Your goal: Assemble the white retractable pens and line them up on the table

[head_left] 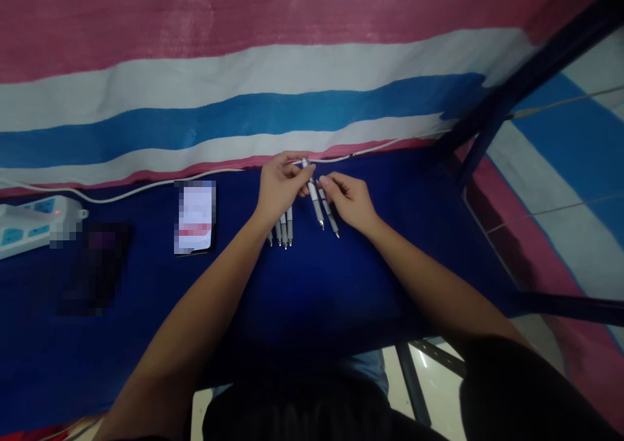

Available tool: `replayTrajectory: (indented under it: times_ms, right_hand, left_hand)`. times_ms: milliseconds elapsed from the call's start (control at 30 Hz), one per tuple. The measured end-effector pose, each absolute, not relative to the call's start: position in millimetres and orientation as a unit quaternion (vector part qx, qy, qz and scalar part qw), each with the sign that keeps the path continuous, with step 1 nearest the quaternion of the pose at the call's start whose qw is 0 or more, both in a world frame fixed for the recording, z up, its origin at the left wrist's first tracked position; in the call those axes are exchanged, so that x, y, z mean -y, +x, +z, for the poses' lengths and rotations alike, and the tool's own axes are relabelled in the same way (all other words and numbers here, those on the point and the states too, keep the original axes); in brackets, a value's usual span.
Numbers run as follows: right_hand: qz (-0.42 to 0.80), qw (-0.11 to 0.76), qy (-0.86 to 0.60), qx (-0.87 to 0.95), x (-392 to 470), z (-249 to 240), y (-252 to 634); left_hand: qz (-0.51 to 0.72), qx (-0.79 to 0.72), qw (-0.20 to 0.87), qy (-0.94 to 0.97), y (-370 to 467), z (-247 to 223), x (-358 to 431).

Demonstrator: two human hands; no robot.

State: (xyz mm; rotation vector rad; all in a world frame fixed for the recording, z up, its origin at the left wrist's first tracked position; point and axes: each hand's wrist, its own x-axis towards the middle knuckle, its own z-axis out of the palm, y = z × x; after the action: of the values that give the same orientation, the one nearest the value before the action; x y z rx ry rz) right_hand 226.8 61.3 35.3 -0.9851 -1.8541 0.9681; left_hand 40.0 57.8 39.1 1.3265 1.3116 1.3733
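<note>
Between the thumb and fingers of my left hand (281,186) is a white and grey pen (313,197), its tip pointing down toward me. My right hand (351,201) is just to the right, its thumb and fingers closed at the upper part of a second pen (330,216), which slants beside the first. Several similar pens (285,226) lie side by side on the dark blue tabletop (312,298), their upper ends hidden under my left hand and wrist.
A lit phone (195,217) lies left of the pens. Farther left are a dark blurred object (97,269) and a white power strip (41,220). A white cable (131,191) runs along the back edge by the striped sheet (244,116). A dark frame (526,84) stands at right.
</note>
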Motion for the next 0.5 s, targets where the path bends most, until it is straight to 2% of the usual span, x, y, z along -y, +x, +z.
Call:
replayTrajectory:
  times_ms: [167,500]
  right_hand:
    - [0.367,0.427,-0.408,0.719,-68.9,27.2,230.5]
    - [0.344,0.403,-0.404,0.745,-70.3,20.2,228.7]
  left_hand:
    - [0.544,-0.516,0.415,0.514,45.8,37.1,-54.6]
    - [0.537,-0.52,0.447,0.491,49.3,43.8,-50.1]
